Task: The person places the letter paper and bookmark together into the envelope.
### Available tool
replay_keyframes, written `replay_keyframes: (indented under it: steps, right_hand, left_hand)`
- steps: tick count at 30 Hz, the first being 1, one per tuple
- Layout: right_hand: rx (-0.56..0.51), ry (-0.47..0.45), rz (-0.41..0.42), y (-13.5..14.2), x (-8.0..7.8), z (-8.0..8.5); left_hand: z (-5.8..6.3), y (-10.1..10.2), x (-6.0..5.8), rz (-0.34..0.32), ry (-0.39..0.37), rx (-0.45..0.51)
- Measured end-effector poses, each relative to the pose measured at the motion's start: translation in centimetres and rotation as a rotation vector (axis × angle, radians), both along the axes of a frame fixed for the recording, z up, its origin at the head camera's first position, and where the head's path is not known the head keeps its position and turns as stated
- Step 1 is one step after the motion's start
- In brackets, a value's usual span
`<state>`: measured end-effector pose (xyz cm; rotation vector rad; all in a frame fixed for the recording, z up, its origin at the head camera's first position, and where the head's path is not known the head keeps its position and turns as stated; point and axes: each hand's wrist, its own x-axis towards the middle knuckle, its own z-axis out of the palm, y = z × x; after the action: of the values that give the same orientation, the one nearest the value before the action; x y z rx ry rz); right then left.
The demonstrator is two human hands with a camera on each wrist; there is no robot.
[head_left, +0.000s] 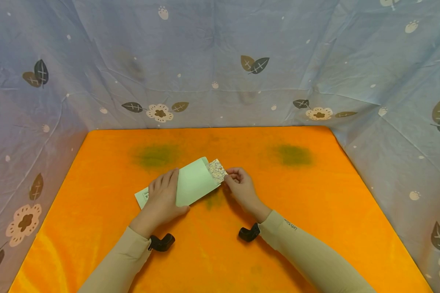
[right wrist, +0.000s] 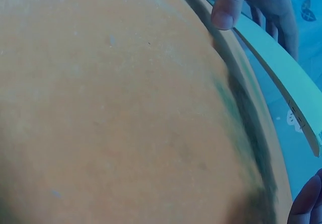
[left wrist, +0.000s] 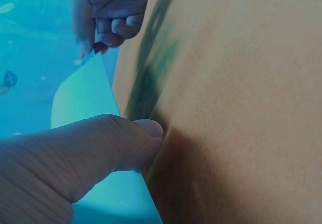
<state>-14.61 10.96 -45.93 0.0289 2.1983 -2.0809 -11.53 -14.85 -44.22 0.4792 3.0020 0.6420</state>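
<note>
A pale green envelope [head_left: 196, 183] is held at a slant above the orange cloth, its open end to the right. My left hand [head_left: 161, 201] grips it across its left part, thumb along the lower edge; the thumb [left wrist: 108, 146] also shows in the left wrist view. A card with a fine speckled pattern [head_left: 216, 171] sticks partly out of the envelope's mouth; the rest of it is hidden inside. At the card's outer edge my right hand [head_left: 243, 189] pinches it between thumb and fingers. In the right wrist view only some right-hand fingers [right wrist: 307, 204] show, low at the edge.
An orange cloth [head_left: 297, 195] with darker green patches covers the table. Blue-grey curtains [head_left: 212, 49] with leaves and flowers stand behind it and on both sides. A black wrist camera [head_left: 162, 243] sits on the left cuff, another black camera [head_left: 249, 233] on the right.
</note>
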Motion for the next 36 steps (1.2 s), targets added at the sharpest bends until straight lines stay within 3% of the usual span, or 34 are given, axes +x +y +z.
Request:
replay_keyframes:
  steps: [9, 12, 19, 28, 36]
  right_hand:
    - [0.02, 0.032, 0.04, -0.2, 0.5, 0.9]
    - [0.022, 0.056, 0.022, -0.2, 0.2, -0.1]
    - [0.022, 0.055, 0.012, -0.3, 0.2, -0.1]
    - [0.059, 0.073, 0.066, -0.7, 1.3, 2.7]
    - [0.077, 0.088, 0.047, -0.5, 0.4, -0.3]
  left_hand:
    - [0.0, 0.0, -0.1, 0.002, -0.009, 0.0]
    - [0.0, 0.1, -0.1, 0.002, -0.009, 0.002]
    - [0.1, 0.3, -0.1, 0.003, -0.012, -0.002]
    - [0.1, 0.3, 0.0, 0.004, -0.003, 0.002]
    - [0.1, 0.4, -0.1, 0.003, -0.002, -0.003]
